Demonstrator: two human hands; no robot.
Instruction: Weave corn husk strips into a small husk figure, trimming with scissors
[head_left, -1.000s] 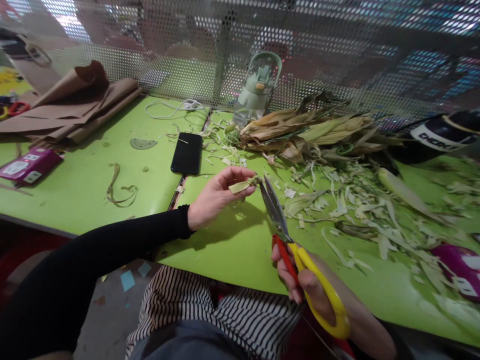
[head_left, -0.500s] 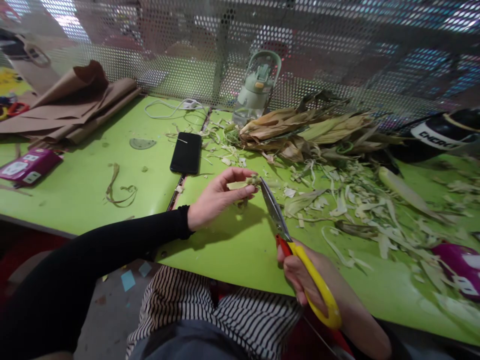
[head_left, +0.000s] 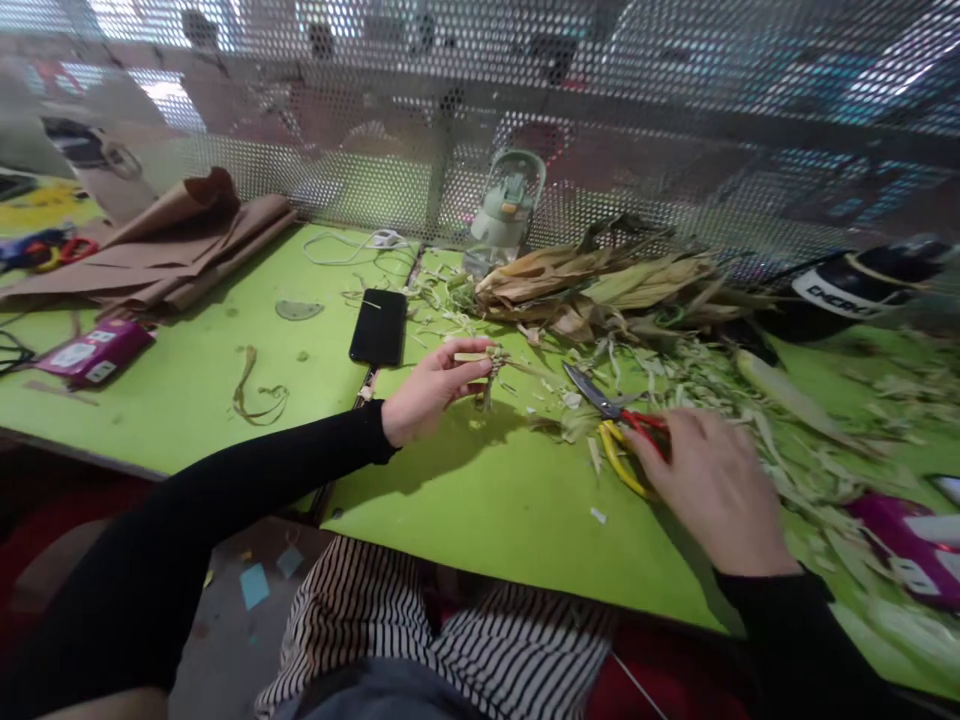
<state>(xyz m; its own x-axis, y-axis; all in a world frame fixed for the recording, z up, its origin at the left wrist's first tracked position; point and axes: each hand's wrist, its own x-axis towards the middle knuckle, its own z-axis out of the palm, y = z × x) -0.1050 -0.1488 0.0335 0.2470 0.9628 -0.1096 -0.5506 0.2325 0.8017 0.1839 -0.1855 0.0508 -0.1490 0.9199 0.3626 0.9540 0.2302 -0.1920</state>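
My left hand pinches a small knotted piece of corn husk between thumb and fingertips, above the green table. Strips stick out from the knot to the side and downward. My right hand, slightly blurred, has its fingers at the red handle loop of the scissors. These scissors have one red and one yellow handle, and their blades point up and left, low over the table among husk scraps. Behind both hands lies a bundle of dried corn husks.
Shredded husk scraps cover the right side. A black phone, a pale green bottle and brown paper lie or stand farther back. Purple boxes are at both sides, with a black bottle at right. A perforated metal screen closes the back.
My right hand has moved right and forward with the scissors, away from the husk piece, turning palm down. My left hand has shifted slightly left, still pinching the husk. The view has tilted up a little.
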